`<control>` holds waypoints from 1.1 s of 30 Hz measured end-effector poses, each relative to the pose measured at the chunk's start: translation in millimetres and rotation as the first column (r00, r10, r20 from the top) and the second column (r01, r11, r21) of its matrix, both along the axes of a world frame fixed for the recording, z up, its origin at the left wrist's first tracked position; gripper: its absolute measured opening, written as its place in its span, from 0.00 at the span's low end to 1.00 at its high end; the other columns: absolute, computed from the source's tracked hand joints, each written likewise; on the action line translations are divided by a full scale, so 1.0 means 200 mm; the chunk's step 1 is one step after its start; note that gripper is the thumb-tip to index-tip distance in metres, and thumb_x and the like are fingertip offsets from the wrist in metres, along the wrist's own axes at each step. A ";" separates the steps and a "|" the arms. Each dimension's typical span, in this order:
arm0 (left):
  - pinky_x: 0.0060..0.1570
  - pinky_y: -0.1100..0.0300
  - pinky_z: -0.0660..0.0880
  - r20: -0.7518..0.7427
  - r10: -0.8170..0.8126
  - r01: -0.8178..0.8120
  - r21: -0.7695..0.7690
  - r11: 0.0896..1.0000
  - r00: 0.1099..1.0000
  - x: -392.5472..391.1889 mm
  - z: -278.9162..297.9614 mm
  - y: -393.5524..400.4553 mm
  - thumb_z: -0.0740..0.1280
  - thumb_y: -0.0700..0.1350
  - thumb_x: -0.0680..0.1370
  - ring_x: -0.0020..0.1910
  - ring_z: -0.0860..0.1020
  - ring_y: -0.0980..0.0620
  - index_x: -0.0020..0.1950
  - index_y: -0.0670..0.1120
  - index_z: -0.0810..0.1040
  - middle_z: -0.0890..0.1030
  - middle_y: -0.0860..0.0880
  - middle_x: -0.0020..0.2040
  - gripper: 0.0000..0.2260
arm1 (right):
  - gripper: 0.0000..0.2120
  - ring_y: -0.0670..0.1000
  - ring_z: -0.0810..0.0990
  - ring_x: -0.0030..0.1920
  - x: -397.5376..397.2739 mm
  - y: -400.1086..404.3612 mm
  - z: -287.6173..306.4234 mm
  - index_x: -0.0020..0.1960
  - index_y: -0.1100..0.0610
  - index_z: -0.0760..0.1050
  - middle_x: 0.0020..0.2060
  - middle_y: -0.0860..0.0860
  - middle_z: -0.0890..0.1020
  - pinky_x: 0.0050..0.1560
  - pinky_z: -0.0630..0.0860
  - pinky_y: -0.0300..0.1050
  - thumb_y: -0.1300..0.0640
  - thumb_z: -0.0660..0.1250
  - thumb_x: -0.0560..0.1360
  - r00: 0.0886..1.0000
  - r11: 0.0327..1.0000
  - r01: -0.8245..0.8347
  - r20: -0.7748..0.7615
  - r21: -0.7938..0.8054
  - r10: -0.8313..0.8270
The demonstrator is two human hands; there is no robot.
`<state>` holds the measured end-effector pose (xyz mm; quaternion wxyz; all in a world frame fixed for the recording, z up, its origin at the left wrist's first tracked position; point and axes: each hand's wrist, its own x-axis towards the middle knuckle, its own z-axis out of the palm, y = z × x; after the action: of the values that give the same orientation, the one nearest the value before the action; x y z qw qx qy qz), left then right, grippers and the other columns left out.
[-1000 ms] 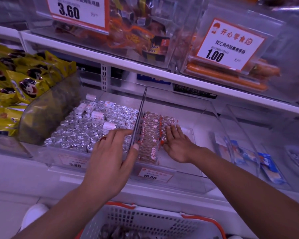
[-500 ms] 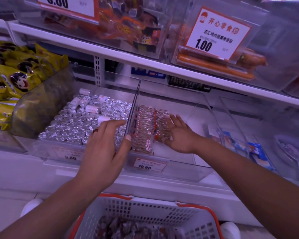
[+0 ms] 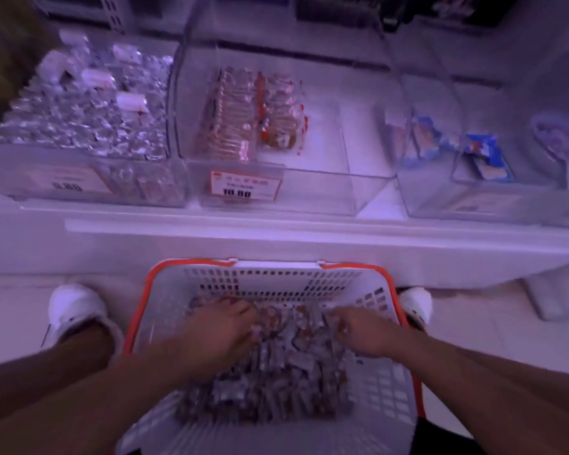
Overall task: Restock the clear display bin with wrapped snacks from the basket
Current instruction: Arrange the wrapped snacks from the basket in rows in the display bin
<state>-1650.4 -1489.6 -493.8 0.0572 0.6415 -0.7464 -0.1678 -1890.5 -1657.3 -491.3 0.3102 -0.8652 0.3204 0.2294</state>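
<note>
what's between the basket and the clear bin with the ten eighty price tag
In the head view, only the white shelf ledge and its front face separate the basket from the clear bin; nothing rests on that stretch.

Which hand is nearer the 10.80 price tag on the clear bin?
Left. The left hand sits almost directly below the 10.80 price tag, in the basket; the right hand lies farther right.

Both forearms reach forward and down, nearly parallel. The left hand (image 3: pixel 222 323) lies palm down with fingers spread and bent at the tips. The right hand (image 3: pixel 363 330) is also palm down, fingers curled under; motion blur hides any grip.
</note>
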 end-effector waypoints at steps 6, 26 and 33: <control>0.66 0.49 0.71 0.166 0.292 -0.334 0.372 0.866 0.942 0.04 -0.51 0.00 0.50 0.57 0.77 0.64 0.76 0.43 0.72 0.55 0.69 0.70 0.45 0.73 0.25 | 0.31 0.60 0.76 0.63 -0.10 -0.06 -0.58 0.75 0.55 0.63 0.66 0.60 0.75 0.63 0.73 0.51 0.37 0.55 0.79 0.932 0.979 0.174 -0.304 -0.107 -0.199; 0.62 0.51 0.74 0.003 0.663 -0.550 0.561 0.619 0.749 -0.22 -1.03 -0.38 0.61 0.65 0.78 0.62 0.78 0.42 0.67 0.50 0.72 0.79 0.45 0.64 0.25 | 0.28 0.61 0.73 0.62 0.20 0.16 -1.10 0.71 0.52 0.65 0.63 0.57 0.72 0.60 0.70 0.52 0.45 0.64 0.73 0.913 0.920 0.365 -0.137 -0.138 -0.383; 0.56 0.54 0.75 -0.163 0.855 -0.557 0.695 0.454 0.493 -0.27 -1.08 -0.43 0.70 0.53 0.76 0.55 0.80 0.43 0.53 0.46 0.75 0.82 0.43 0.53 0.13 | 0.33 0.65 0.63 0.66 0.36 0.24 -1.12 0.73 0.59 0.61 0.68 0.60 0.66 0.67 0.63 0.59 0.41 0.59 0.75 0.917 0.946 0.319 -0.234 -0.061 -0.324</control>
<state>-1703.6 -1576.4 -710.5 0.1231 0.8195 -0.2655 -0.4928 -1817.9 -1608.6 -715.6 0.2933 -0.7697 0.4959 0.2751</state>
